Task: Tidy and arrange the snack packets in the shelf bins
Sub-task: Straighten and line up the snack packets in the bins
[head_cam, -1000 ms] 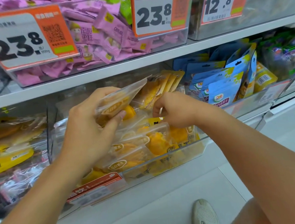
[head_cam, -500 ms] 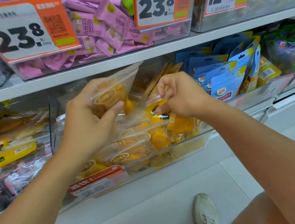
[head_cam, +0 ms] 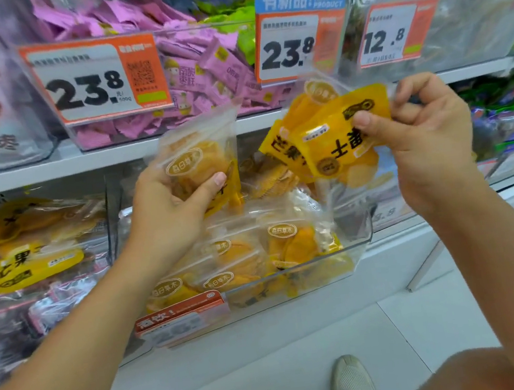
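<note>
Both hands up in front of the shelf, above the clear bin [head_cam: 346,250] of mango packets. Left hand [head_cam: 167,215] wrapped round a stack of see-through packets [head_cam: 199,159], thumb across the front, stack upright, long axis vertical, directly over the bin's left half. Right hand [head_cam: 423,132] pinching a fan of yellow packets [head_cam: 335,133] by their right edge, thumb on the print side; fan tilted, print upside down, long axis running down-left toward the bin's middle. Yellow fan hangs over the bin's right rear, not touching the see-through stack. More packets lying loose and overlapping inside the bin [head_cam: 247,260], fronts up. Judgement: bin sits below and slightly nearer than both hands, so next placement goes down; left stack looks closer to the bin contents. Yellow ones probably need flipping first. Pink sweets bin [head_cam: 201,68] and price tags [head_cam: 96,81] on the shelf above, clear of the hands.
</note>
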The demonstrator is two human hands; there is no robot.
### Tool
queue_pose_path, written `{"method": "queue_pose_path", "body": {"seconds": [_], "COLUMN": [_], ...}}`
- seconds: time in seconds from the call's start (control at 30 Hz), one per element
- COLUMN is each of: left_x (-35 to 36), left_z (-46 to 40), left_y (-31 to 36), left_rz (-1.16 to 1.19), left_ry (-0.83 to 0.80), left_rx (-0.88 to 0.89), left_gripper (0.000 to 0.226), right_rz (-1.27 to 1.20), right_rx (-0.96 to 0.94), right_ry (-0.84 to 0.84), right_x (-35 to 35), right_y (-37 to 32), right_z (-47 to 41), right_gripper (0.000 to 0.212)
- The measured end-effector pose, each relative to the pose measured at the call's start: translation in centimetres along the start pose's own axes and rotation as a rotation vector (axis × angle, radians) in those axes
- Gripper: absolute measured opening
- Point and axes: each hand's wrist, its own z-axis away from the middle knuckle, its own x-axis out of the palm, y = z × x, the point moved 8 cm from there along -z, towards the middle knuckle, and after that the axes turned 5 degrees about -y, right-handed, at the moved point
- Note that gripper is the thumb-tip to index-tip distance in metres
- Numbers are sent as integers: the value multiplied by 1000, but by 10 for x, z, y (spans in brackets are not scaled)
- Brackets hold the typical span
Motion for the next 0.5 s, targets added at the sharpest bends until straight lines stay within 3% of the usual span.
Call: {"method": "queue_pose_path", "body": {"seconds": [0.23,0.33,0.5], "left_x": [-18,-26,-56], "left_z": [0,7,34], "left_y": [17,20,-3], "left_rz": [124,148,279], "left_ry": [88,88,170], "left_rx": [-3,-20,-205], "left_gripper": [7,7,12], "right_rz": [-366,-451,-460], "right_rx": [148,332,659], "right_ry": [-11,-85,-182], "right_x": [12,38,80], "right_y": [1,13,46], "right_z": [0,9,32], "right_gripper": [31,20,19]}}
